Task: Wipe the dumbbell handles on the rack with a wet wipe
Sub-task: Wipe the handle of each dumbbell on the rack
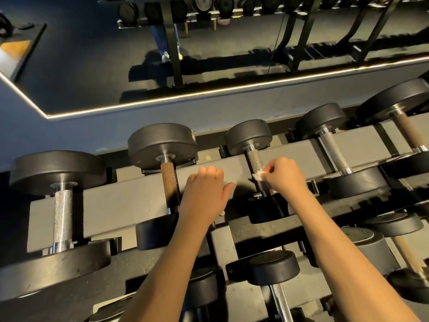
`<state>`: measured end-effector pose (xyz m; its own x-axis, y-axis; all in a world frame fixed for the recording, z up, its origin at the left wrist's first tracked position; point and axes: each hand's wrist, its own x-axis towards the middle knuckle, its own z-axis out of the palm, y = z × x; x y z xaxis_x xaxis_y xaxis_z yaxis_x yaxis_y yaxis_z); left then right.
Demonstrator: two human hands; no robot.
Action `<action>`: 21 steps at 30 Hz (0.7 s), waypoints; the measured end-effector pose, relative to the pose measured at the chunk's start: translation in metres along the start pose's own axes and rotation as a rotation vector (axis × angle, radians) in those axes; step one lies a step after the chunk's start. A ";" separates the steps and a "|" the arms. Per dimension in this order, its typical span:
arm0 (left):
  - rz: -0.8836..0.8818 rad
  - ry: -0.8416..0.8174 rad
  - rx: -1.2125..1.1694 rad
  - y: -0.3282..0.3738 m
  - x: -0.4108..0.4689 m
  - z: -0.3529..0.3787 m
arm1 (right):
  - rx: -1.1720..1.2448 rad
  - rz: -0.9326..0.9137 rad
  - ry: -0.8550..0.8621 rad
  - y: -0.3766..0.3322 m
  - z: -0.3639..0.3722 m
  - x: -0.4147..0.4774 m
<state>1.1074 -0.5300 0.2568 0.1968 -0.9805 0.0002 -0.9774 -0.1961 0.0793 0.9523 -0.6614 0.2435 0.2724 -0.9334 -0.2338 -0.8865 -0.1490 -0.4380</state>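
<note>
Several black dumbbells lie across the grey rack (125, 198), handles pointing away from me. My right hand (284, 174) pinches a small crumpled white wet wipe (258, 175) against the knurled silver handle (255, 160) of the middle dumbbell. My left hand (205, 194) rests on the rack's grey rail with its fingers curled, right beside the rusty brown handle (169, 182) of the neighbouring dumbbell; it holds nothing that I can see.
More dumbbells sit left (62, 214) and right (333, 151) on the top tier, and others on a lower tier (274, 268). A wall mirror (185, 54) behind the rack reflects the gym floor and another rack.
</note>
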 end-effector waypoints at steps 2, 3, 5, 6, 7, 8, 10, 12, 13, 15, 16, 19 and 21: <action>-0.006 -0.009 -0.003 0.000 0.000 -0.001 | -0.014 -0.016 -0.038 -0.001 -0.002 0.002; -0.009 -0.012 -0.006 0.000 0.000 -0.001 | 0.025 -0.023 -0.009 -0.002 -0.002 0.005; -0.009 -0.017 -0.011 0.000 -0.001 -0.001 | 0.145 -0.029 0.134 -0.003 0.000 0.015; -0.006 -0.020 -0.011 0.000 -0.001 -0.001 | 0.193 -0.036 0.212 -0.005 0.001 0.021; -0.003 -0.023 -0.009 0.000 -0.001 -0.001 | 0.238 -0.048 0.261 -0.007 0.004 0.025; -0.001 -0.026 -0.006 0.000 -0.001 -0.001 | 0.284 -0.056 0.276 -0.010 0.008 0.027; 0.004 -0.032 0.002 0.000 -0.001 -0.001 | 0.342 -0.060 0.257 -0.011 0.014 0.028; 0.012 -0.034 0.015 0.000 -0.001 -0.002 | 0.306 -0.091 0.227 -0.006 0.014 0.023; 0.015 -0.033 0.020 0.000 -0.001 -0.002 | 0.273 -0.107 0.196 -0.002 0.013 0.019; 0.017 -0.036 0.020 0.000 -0.001 -0.002 | 0.201 -0.103 0.100 0.005 0.006 0.010; 0.018 -0.038 0.021 0.000 -0.001 -0.002 | 0.157 -0.096 0.041 0.007 0.002 0.005; 0.014 -0.046 0.025 0.001 -0.002 -0.003 | -0.057 -0.093 -0.196 0.003 -0.010 -0.007; 0.014 -0.046 0.028 0.001 -0.002 -0.003 | -0.095 -0.106 -0.227 -0.002 -0.014 -0.006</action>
<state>1.1067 -0.5281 0.2599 0.1801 -0.9826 -0.0447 -0.9819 -0.1823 0.0516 0.9469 -0.6605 0.2576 0.4335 -0.8150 -0.3846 -0.8767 -0.2826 -0.3892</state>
